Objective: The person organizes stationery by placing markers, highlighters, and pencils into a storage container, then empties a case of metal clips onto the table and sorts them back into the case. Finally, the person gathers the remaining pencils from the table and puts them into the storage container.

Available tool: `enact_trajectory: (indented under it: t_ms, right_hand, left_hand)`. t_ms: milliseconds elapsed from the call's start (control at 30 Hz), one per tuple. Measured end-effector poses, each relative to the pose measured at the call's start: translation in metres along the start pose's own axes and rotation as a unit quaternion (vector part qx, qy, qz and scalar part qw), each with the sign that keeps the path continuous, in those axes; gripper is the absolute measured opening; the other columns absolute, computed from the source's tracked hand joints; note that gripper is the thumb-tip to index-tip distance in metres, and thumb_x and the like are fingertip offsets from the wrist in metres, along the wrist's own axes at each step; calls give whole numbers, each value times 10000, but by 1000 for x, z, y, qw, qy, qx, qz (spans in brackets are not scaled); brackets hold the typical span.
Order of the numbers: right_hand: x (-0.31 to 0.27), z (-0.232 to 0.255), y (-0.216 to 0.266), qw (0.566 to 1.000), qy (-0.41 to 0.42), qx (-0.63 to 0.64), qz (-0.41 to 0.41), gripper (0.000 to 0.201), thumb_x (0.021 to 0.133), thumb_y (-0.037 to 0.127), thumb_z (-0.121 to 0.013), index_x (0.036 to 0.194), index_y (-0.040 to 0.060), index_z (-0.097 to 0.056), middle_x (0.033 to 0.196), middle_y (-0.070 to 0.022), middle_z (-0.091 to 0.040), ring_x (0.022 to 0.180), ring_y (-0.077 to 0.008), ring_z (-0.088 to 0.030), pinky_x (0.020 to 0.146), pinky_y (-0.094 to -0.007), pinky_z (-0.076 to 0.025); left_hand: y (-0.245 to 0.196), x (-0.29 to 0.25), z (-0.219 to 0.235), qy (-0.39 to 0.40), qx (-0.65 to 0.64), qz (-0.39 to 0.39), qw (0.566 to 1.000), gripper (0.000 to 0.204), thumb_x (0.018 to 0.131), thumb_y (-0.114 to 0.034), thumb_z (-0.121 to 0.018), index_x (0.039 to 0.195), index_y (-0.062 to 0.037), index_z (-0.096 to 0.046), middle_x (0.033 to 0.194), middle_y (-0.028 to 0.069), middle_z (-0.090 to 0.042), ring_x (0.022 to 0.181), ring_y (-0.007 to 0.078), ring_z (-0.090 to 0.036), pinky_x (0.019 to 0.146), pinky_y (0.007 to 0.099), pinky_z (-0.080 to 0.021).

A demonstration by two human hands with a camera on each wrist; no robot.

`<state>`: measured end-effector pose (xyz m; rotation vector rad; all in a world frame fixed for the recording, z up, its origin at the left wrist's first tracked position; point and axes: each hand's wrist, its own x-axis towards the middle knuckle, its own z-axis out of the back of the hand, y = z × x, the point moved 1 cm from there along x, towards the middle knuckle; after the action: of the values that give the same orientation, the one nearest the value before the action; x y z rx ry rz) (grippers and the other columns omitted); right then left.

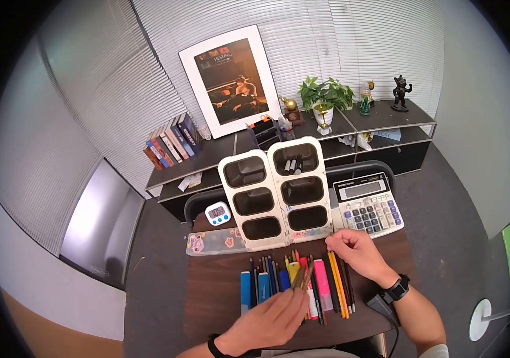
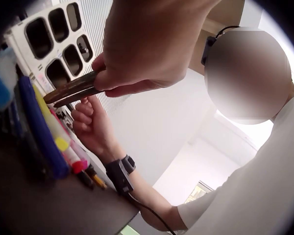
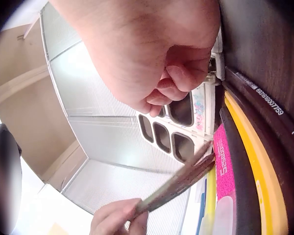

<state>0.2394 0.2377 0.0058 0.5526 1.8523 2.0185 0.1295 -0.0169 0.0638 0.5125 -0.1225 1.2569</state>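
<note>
My left hand (image 1: 273, 322) pinches two brownish pencils (image 2: 71, 90) between thumb and fingers, their far ends pointing up towards the organizer. They slant over a row of pens and markers on the table. Curled fingers show on my right hand (image 1: 359, 253), which is by the organizer's lower right corner, at the top ends of the yellow pencils (image 1: 339, 286). Nothing shows in its grasp; its thumb side is hidden in the right wrist view. A pink highlighter (image 1: 323, 283) lies left of the yellow pencils. The white organizer (image 1: 271, 206) has dark compartments, with several markers (image 1: 292, 164) in the upper right one.
Left of the organizer, a white timer (image 1: 218, 213) stands behind a clear sticker-covered case (image 1: 210, 241). A large calculator (image 1: 367, 204) leans at the right. Blue highlighters (image 1: 245, 289) lie at the row's left end on the brown table (image 1: 210, 298). Behind runs a dark shelf (image 1: 338, 122).
</note>
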Motion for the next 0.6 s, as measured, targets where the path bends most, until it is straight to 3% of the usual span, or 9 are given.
enact_trajectory:
  t_ms: [167,367,600]
  right_hand:
    - [-3,-3,5,1000,15,-18,-12,272,1076,242,-685,969,-2,-738,776,75,-619,713,4,-479,620,-209,-411]
    - [-8,-13,3,998,38,-55,-11,234,1057,195,-712,970,-22,-725,764,76,-598,710,-8,-469,611,-220,-420]
    - [-9,-13,8,996,43,-68,-36,231,1058,200,-711,986,-19,-733,780,71,-616,720,-6,-488,622,-217,-430]
  left_hand:
    - [-22,-10,-16,55,-39,-20,998,396,886,-99,-671,1250,54,-704,1309,167,-663,1140,270,-606,970,329,-578]
    - [-23,-19,-22,62,-52,-23,996,407,916,-179,-706,1261,39,-697,1290,145,-662,1160,254,-596,967,320,-570]
    - [-17,-23,-33,9,-126,38,991,424,963,-327,-757,1225,2,-701,1279,105,-656,1098,231,-625,953,335,-563]
